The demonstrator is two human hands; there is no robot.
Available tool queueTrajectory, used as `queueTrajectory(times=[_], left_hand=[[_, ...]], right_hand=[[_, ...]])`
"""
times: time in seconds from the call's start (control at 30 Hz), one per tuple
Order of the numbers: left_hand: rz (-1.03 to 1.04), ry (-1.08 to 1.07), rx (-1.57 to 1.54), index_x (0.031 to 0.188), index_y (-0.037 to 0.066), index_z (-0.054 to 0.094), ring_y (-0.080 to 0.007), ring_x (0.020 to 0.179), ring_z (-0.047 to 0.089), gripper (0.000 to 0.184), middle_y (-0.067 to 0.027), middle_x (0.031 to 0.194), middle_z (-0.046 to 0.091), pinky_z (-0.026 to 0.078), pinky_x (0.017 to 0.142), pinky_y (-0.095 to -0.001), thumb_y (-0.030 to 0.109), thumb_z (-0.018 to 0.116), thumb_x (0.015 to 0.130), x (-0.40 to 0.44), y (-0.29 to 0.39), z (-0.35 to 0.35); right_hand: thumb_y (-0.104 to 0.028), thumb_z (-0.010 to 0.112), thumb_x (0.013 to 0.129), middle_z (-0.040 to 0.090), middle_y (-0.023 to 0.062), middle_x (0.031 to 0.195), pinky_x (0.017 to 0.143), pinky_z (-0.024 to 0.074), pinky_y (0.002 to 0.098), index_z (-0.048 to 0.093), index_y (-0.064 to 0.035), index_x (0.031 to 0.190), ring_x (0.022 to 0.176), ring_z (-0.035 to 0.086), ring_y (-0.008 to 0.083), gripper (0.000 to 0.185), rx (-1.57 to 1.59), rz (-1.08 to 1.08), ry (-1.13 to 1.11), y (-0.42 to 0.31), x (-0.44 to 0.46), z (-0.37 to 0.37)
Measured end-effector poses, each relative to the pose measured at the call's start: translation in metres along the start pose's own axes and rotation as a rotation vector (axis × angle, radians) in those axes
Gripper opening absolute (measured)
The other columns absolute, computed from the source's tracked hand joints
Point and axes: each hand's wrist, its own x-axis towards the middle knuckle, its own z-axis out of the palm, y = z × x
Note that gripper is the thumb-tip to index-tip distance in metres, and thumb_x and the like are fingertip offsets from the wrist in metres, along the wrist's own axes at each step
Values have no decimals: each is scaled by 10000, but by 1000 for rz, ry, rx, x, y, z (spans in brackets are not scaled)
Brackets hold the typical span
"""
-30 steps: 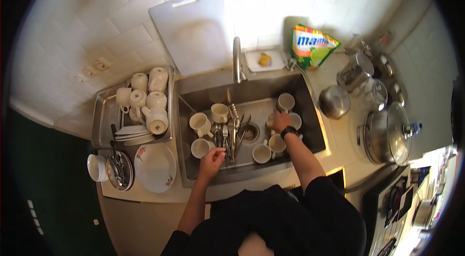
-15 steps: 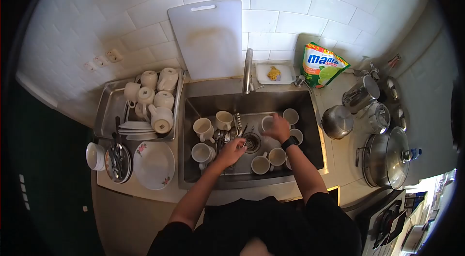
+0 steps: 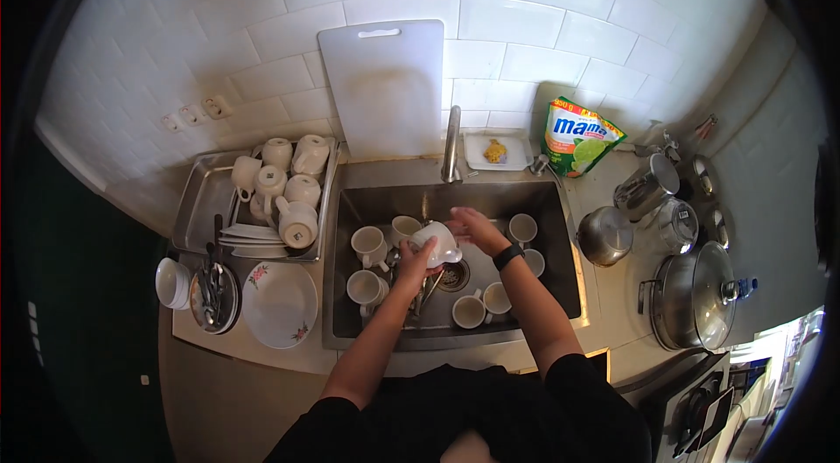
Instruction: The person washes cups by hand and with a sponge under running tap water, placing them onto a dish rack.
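Note:
Over the middle of the sink (image 3: pixel 350 339), my left hand (image 3: pixel 416 263) is closed around a white cup (image 3: pixel 437 243), which is tilted. My right hand (image 3: pixel 477 229) is just to the cup's right, its fingers spread beneath the faucet (image 3: pixel 452 143); whether it touches the cup is hard to tell. Several white cups stand in the sink, among them one at the left (image 3: pixel 369 243) and one at the lower right (image 3: pixel 469 312). Cutlery (image 3: pixel 428 288) lies partly hidden below my left hand, beside the drain (image 3: pixel 453 277).
At left are a metal tray (image 3: pixel 203 200) with upturned cups and saucers, stacked bowls (image 3: pixel 171 283) and a floral plate (image 3: pixel 280 305). Behind stand a cutting board (image 3: pixel 385 91), a sponge dish (image 3: pixel 516 154) and a detergent pouch (image 3: pixel 577 137). Pots (image 3: pixel 696 301) are at right.
My right hand has lifted a cup from the sink's right side and moved left. The cup is now in my left hand over the middle, and my right hand has opened.

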Motion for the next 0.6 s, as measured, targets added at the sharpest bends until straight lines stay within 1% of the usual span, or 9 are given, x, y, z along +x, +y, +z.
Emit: queueTrajectory(times=[0.07,0.1,0.2,0.23,0.3,0.4,0.5,0.6], left_hand=[[106,69,253,1187,90,268,-232,871,574,684,-143,1093,473,544,626,-343,321,703,711,-1,9,3],[149,91,326,1167,75,317,-229,904,556,682,-152,1081,480,532,624,-342,276,735,667,1,13,3],[612,154,675,1148,65,360,-236,906,546,675,-151,1067,488,511,667,-359,262,751,634,17,8,-3],[563,105,574,1150,76,364,-243,914,542,654,-140,1072,484,502,682,-367,244,741,642,19,10,-3],[463,7,370,1154,98,373,-257,928,532,616,-120,1080,475,484,712,-385,209,721,657,22,14,-3],[214,-126,7,1171,150,365,-276,961,514,534,-91,1100,452,461,752,-431,185,637,713,0,41,4],[70,-259,-343,1177,195,354,-286,976,505,473,-76,1113,435,449,747,-464,175,551,747,15,33,-4],[97,-291,-297,1181,192,340,-284,979,500,464,-89,1110,436,441,749,-483,209,522,754,18,35,-3]], right_hand=[[-335,572,824,557,117,972,625,476,268,427,-83,1177,778,575,176,458,125,-46,102,3,28,-13],[-330,543,841,561,71,917,595,473,275,470,-62,1107,708,562,153,385,185,-96,148,0,39,-13],[-319,536,847,562,63,913,588,470,268,478,-68,1082,703,565,155,348,233,-112,186,-13,64,-14],[-266,541,859,564,79,877,595,488,279,474,-97,1030,702,569,173,249,295,-86,178,-14,74,-16],[-250,539,863,575,63,865,608,489,283,481,-107,1028,719,576,170,226,300,-99,184,-8,89,-21],[-229,541,866,592,45,851,627,488,284,492,-114,1013,735,588,164,192,297,-109,186,-8,97,-25],[-209,552,860,606,47,874,632,490,271,498,-101,1036,739,600,159,214,307,-127,198,-7,99,-27],[-190,562,852,614,49,884,631,490,250,501,-80,1082,724,605,146,262,232,-158,240,-7,95,-25]])
